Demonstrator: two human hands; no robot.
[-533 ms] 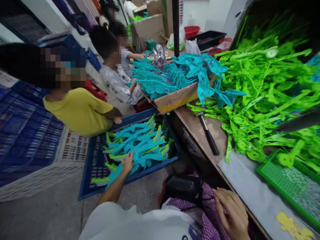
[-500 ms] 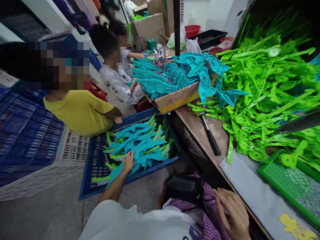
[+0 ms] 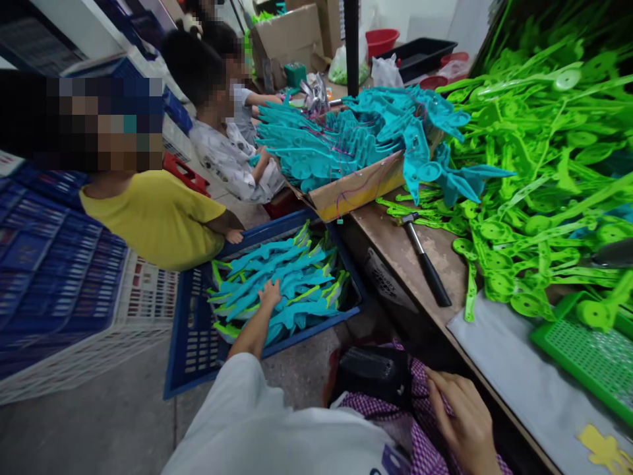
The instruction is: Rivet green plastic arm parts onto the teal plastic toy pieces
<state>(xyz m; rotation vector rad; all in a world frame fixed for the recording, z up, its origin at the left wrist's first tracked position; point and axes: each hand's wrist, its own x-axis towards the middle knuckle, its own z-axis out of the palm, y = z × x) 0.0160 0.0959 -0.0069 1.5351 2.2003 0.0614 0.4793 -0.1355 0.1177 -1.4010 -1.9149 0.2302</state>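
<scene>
Reaching into a blue plastic crate (image 3: 195, 379), my left hand (image 3: 270, 294) lies on top of the turquoise plastic pieces (image 3: 291, 267), its fingers somewhat spread. These long, flat pieces are layered in rows with bright green parts (image 3: 230, 330) showing between and under them. My right hand (image 3: 465, 412) rests over the purple checked cloth (image 3: 425, 422) at my lap, beside the table edge. Its fingers are extended and slightly bent, and nothing shows in them.
A hammer (image 3: 426, 264) lies on the table (image 3: 380, 231), near a cardboard box (image 3: 366, 188) heaped with turquoise pieces and a green plastic pile (image 3: 534, 198). A green basket (image 3: 568, 356) stands at right. A person in yellow (image 3: 153, 218) touches the crate's far side; stacked crates (image 3: 59, 264) stand left.
My left hand has moved right and farther over the crate. The pieces that stuck out toward its near left corner now lie closer to the rest. My right hand stays at my lap.
</scene>
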